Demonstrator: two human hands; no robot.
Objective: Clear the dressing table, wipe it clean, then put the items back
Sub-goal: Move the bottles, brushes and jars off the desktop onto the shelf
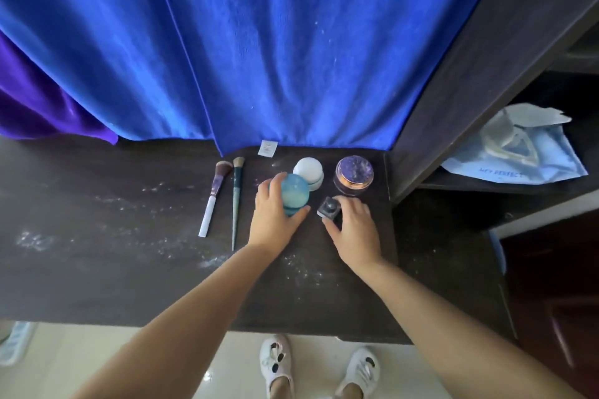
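On the dark wooden dressing table (pixel 97 269) my left hand (pixel 274 214) grips a round-capped blue bottle (pixel 294 191). To its right, my right hand (pixel 355 227) holds a small dark square bottle (pixel 329 208) between thumb and fingers. Behind them stand a white round-capped bottle (pixel 308 170) and a purple jar (pixel 354 175) with a glittery lid. Two makeup brushes lie left of the bottles: one with a white handle (pixel 214 196), one with a thin green handle (pixel 236 204). White powder (pixel 155 204) is scattered over the tabletop.
A blue cloth (pixel 259 42) hangs down behind the table, with a purple cloth (pixel 39 100) at its left. A dark cabinet side (pixel 470 74) rises on the right, with a light blue bag (pixel 515 152) on its shelf. My feet in white shoes (pixel 321 369) stand on the pale floor.
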